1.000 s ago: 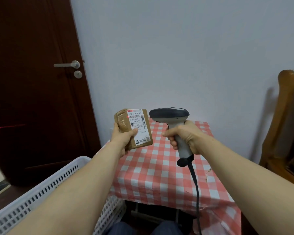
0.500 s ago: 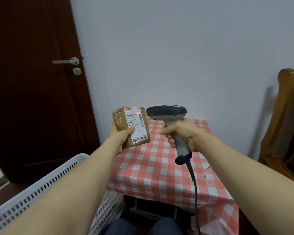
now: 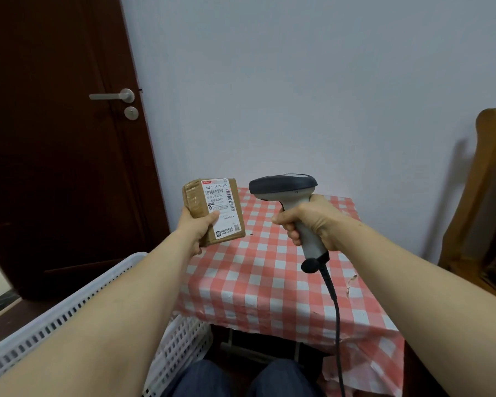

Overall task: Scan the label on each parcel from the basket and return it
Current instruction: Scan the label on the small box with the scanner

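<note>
- A red scan mark that lay on the label half a second earlier is no longer seen; the label face is shown unlit, so the read of this parcel is judged done, or a fresh trigger pull is needed
- Basket: shown at lower left beside the worktop; its inside is hidden by the forearm, and the return of the parcel is not yet made
- Left hand: fingers are closed around the lower left corner of the parcel, thumb laid on the label's lower edge; the parcel is held upright in the air above the worktop's near left part, label turned toward the camera
- Right hand: fingers are wrapped tightly round the grip of the scanner, the head directed left toward the parcel, near it but not touching
</note>
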Demonstrator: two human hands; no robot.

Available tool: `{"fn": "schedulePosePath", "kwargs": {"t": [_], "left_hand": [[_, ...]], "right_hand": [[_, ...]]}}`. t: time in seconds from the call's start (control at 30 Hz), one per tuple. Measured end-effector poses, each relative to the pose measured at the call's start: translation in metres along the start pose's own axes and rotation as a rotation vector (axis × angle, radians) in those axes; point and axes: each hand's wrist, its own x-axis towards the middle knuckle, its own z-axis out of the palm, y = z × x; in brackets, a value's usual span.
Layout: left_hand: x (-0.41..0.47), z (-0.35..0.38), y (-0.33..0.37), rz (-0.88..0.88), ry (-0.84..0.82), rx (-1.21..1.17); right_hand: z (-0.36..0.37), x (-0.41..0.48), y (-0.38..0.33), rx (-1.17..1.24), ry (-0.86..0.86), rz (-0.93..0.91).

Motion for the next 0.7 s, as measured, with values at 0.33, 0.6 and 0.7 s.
{"fn": "schedulePosePath", "kwargs": {"t": [0.33,0.6,0.7], "left_hand": [[-0.007,-0.007,0.005,0.011,0.016,-0.009],[-0.011,-0.005,0.007,0.026,0.018,-0.019],[-0.014,-0.004,0.009,0.022,0.028,-0.002]], "right_hand": [[0.002,-0.003,-0.001,-0.007,-0.041,-0.006],[0.004,-0.006,-0.002,0.031,-0.046,-0.009],[0.002,-0.006,-0.002,0.027,-0.041,-0.003]]}}
